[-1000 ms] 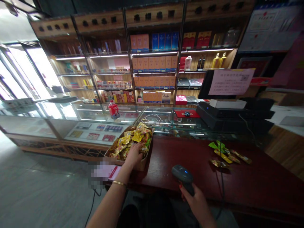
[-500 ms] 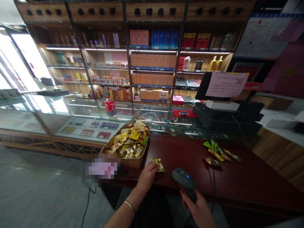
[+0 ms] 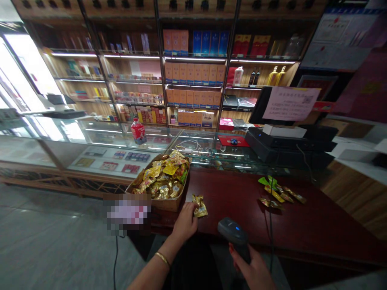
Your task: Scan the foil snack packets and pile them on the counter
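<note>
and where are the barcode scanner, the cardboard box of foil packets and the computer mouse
Barcode scanner [image 3: 232, 229]: head view, on its dark upper body.
Cardboard box [image 3: 169, 204]: head view, on its near outer wall.
Computer mouse [image 3: 234, 141]: head view, on its top.

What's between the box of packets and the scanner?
In the head view, one gold packet lies on the counter between box and scanner, the left hand at its edge.
</note>
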Action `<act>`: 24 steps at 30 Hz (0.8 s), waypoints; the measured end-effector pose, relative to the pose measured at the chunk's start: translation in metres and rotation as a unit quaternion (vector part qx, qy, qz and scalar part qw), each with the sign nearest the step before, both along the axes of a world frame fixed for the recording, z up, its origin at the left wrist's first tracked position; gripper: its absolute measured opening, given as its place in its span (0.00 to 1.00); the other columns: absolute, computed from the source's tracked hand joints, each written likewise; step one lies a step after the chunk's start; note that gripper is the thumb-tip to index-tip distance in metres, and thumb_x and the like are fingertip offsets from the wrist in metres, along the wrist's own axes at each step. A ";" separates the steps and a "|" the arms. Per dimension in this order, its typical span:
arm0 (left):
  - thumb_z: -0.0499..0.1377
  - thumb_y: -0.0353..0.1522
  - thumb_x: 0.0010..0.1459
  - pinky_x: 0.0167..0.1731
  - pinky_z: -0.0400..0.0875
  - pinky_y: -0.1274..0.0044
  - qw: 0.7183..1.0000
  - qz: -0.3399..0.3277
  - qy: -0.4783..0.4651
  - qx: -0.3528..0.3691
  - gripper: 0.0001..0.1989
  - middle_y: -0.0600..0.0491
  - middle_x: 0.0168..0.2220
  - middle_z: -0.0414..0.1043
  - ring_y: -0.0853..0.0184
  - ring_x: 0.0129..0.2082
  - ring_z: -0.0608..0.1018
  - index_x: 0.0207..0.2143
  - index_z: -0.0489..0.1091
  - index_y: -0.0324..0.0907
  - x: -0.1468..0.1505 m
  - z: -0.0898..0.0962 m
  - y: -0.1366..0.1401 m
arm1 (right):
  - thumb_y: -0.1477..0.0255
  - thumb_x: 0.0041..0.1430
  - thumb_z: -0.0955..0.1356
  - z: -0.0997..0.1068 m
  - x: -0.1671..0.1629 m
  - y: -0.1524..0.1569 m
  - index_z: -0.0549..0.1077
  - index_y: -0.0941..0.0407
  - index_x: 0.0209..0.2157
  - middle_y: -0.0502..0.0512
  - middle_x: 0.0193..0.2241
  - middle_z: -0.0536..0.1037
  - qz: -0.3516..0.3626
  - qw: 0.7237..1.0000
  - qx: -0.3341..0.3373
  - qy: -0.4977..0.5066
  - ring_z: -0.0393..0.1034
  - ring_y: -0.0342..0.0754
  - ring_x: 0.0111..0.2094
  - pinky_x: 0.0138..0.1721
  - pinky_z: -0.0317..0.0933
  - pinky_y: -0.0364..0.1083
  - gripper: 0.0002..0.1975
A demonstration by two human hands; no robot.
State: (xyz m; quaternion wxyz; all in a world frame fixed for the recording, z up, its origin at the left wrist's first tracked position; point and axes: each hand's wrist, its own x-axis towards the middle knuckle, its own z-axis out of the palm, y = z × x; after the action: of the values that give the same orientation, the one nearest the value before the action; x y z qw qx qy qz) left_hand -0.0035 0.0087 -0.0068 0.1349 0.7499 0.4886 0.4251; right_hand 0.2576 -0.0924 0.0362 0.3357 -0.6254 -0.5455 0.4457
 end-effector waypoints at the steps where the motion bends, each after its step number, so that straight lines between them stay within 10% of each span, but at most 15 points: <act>1: 0.52 0.17 0.45 0.53 0.72 0.62 1.000 0.000 0.002 0.004 0.28 0.46 0.45 0.72 0.57 0.49 0.74 0.48 0.67 0.43 0.000 -0.002 0.001 | 0.45 0.52 0.68 0.001 0.001 -0.001 0.80 0.56 0.37 0.54 0.24 0.80 -0.004 1.000 0.000 -0.002 0.75 0.54 0.30 0.35 0.65 0.47 0.28; 17: 0.58 0.23 0.52 0.57 0.67 0.56 0.996 0.072 0.057 0.015 0.24 0.44 0.55 0.70 0.52 0.56 0.71 0.53 0.70 0.44 0.004 0.006 0.004 | 0.48 0.53 0.67 -0.005 0.012 -0.003 0.79 0.56 0.39 0.53 0.23 0.80 -0.041 0.999 0.009 0.006 0.76 0.55 0.28 0.32 0.64 0.48 0.27; 24: 0.65 0.29 0.51 0.56 0.68 0.57 0.995 0.013 0.091 -0.027 0.22 0.43 0.59 0.66 0.50 0.56 0.71 0.50 0.76 0.46 0.074 -0.004 0.038 | 0.47 0.52 0.67 -0.008 0.026 -0.005 0.78 0.57 0.37 0.55 0.23 0.81 -0.070 0.997 0.015 0.028 0.76 0.55 0.27 0.32 0.64 0.48 0.26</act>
State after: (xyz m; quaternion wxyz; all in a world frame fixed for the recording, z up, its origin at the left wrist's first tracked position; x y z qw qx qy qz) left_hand 0.0708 0.0465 -0.0106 0.1041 0.7750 0.5200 0.3437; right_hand 0.2840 -0.0974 0.0278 0.3905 -0.6440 -0.4976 0.4304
